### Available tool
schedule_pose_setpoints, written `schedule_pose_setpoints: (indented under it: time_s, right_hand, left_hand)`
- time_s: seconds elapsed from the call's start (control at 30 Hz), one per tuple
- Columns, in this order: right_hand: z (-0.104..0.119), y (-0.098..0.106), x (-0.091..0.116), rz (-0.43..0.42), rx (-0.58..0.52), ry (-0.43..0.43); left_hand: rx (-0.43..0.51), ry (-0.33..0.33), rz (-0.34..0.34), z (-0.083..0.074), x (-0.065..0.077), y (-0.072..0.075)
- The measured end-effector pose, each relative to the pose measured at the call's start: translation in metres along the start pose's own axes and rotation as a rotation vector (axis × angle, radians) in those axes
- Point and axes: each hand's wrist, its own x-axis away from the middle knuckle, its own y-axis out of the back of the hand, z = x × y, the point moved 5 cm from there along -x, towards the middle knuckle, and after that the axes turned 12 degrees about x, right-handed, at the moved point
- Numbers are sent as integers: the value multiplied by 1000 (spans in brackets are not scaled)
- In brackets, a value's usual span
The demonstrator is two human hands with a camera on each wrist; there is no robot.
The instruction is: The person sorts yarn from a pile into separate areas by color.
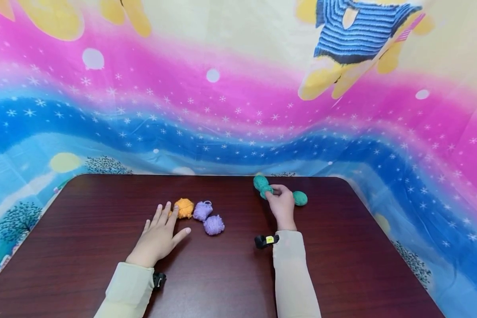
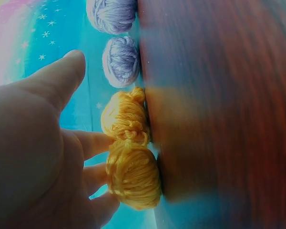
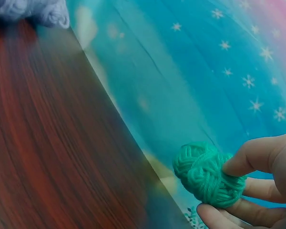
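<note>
My left hand (image 1: 156, 240) lies low over the table with its fingers straight and spread, fingertips right at an orange yarn ball (image 1: 184, 208). In the left wrist view, a second orange yarn ball (image 2: 133, 174) sits against the fingers, mostly hidden by them in the head view. My right hand (image 1: 282, 206) pinches a green yarn ball (image 3: 209, 176) between thumb and fingers, near the table's far edge. Another green yarn ball (image 1: 260, 182) appears just beyond the held one, and a further green ball (image 1: 300, 198) lies right of the hand.
Two purple yarn balls, one farther back (image 1: 203, 211) and one nearer (image 1: 213, 225), lie just right of the orange ones. The dark wooden table (image 1: 222, 278) ends at a colourful printed cloth (image 1: 222, 110) hanging behind it.
</note>
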Motion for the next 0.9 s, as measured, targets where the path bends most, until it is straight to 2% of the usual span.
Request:
schedule_pose_setpoints:
  time_s: [0.43, 0.6, 0.9]
  right_hand:
    - [-20, 24, -4, -48, 17, -69]
    - [-27, 35, -6, -85, 50, -101]
    - [-31, 43, -6, -72, 138, -142]
  left_hand:
    - [7, 4, 7, -1, 2, 0]
    - [8, 1, 6, -2, 1, 0]
    - [2, 0, 7, 0, -1, -1]
